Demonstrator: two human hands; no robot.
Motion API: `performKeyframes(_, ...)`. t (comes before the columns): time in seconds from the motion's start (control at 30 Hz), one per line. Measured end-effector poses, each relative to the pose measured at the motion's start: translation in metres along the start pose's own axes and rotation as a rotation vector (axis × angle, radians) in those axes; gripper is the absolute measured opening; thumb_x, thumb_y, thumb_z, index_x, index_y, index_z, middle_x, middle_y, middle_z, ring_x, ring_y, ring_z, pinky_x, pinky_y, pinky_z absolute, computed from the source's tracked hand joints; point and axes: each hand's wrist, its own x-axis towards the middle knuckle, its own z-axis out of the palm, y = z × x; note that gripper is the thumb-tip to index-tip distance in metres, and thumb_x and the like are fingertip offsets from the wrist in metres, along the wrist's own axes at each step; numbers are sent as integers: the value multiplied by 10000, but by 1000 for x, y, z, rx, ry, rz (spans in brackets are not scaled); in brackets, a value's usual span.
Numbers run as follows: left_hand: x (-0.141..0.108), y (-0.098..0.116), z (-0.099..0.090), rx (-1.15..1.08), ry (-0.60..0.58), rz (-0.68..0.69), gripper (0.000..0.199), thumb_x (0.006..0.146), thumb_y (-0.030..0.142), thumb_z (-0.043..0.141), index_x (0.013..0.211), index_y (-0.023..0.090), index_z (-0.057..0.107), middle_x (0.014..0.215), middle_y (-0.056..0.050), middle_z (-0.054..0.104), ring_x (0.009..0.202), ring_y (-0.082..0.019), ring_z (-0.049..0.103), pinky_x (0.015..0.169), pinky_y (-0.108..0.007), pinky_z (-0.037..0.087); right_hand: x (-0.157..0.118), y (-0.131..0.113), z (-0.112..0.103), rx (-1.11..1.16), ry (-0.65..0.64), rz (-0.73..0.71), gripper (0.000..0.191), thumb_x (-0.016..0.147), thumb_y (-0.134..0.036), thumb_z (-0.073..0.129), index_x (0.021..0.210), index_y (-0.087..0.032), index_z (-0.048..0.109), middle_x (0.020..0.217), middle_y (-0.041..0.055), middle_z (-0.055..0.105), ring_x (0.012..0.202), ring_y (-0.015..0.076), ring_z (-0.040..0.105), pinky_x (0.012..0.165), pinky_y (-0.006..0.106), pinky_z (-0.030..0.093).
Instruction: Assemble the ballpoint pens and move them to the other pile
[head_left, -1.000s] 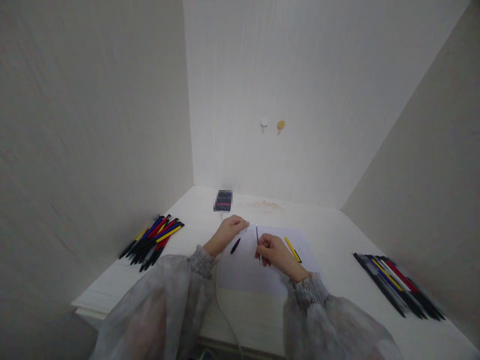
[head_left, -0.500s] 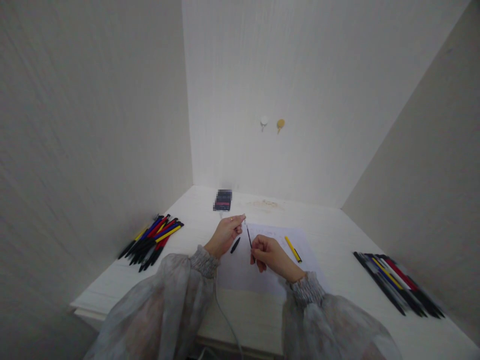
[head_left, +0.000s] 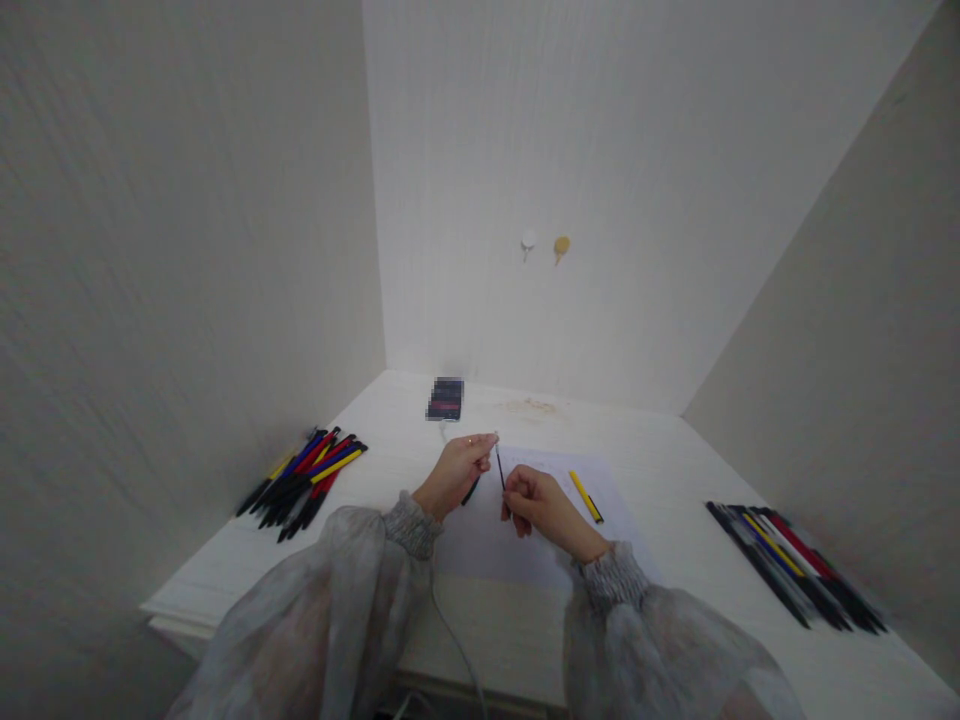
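Observation:
My right hand (head_left: 534, 498) pinches a thin dark pen refill (head_left: 500, 467), which stands nearly upright. At the refill's upper end, my left hand (head_left: 461, 468) is closed, thumb and finger pressed on a tiny pale piece (head_left: 496, 440); its kind is too small to tell. A black pen part (head_left: 470, 491) lies on the white paper (head_left: 495, 555), partly covered by my left hand. To the right of my right hand lies a yellow pen barrel (head_left: 586, 496) with a dark end.
On the left lies a heap of coloured pens (head_left: 304, 480); on the right, a row of pens (head_left: 796, 565). A blurred dark phone-like device (head_left: 446, 398) sits at the back with a white cable (head_left: 454, 635). Walls with two small hooks (head_left: 562, 245) enclose the table.
My left hand has shifted slightly right and down, its fingertips now at the refill's upper end, covering more of the black part. My right hand has barely moved.

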Motion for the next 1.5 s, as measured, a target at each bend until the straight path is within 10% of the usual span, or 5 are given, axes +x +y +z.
performKeyframes(0.37, 2, -13, -2, 222, -96, 43, 305, 691, 436, 519, 638, 137, 499, 507, 57, 364, 467, -58, 333, 474, -199, 278, 5, -1, 3, 27, 94, -26, 113, 716, -274, 471, 734, -163, 485, 612, -12, 585, 409, 66, 493, 390, 187, 382)
performKeyframes(0.6, 1, 0, -17, 1182, 263, 200, 369, 686, 487, 482, 781, 138, 557, 823, -65, 532, 706, -146, 501, 650, -257, 363, 4, -3, -4, 3, 187, -53, 134, 718, -295, 477, 739, -164, 492, 619, -8, 590, 414, 64, 486, 407, 187, 379)
performKeyframes(0.8, -5, -5, -27, 1573, 65, -53, 333, 584, 445, 595, 743, 153, 568, 767, -92, 594, 745, -224, 552, 619, -281, 369, 2, -13, -6, -71, 287, -35, 143, 703, -295, 498, 684, -154, 521, 529, -20, 554, 401, 69, 463, 407, 186, 362)
performKeyframes(1.2, 11, 8, -20, -41, 305, -50, 114, 714, 250, 516, 682, 144, 545, 640, -18, 597, 585, -89, 562, 580, -187, 422, -3, -12, -13, -140, 313, -67, 180, 685, -291, 514, 697, -145, 618, 551, -8, 546, 464, 79, 447, 447, 192, 340)
performKeyframes(1.5, 12, 7, -21, -189, 326, -35, 87, 707, 203, 556, 699, 117, 546, 643, -21, 606, 573, -81, 575, 539, -173, 427, -5, -20, -11, -222, 305, -25, 192, 664, -297, 513, 652, -155, 641, 526, -8, 555, 488, 96, 471, 479, 205, 342)
